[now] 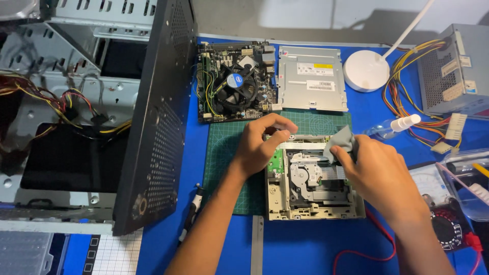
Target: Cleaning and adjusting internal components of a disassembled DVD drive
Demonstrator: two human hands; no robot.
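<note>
Grey cloth (340, 141) pinched in the right hand (379, 175), fingers closed around it, wiping over the top edge of the opened optical drive (313, 188). In the head view that drive lies flat on the green cutting mat (229, 153), roughly square, its ribbon cable running left to right and its far edge toward the motherboard (236, 81). The left hand (260, 145) rests on the drive's far left corner, fingers curled and pressed together, steadying it. The drive's metal cover (311, 79) lies beyond, beside the motherboard. An open computer case (97, 112) stands at left; a spray bottle (395, 127) lies at right on the blue table (305, 247).
</note>
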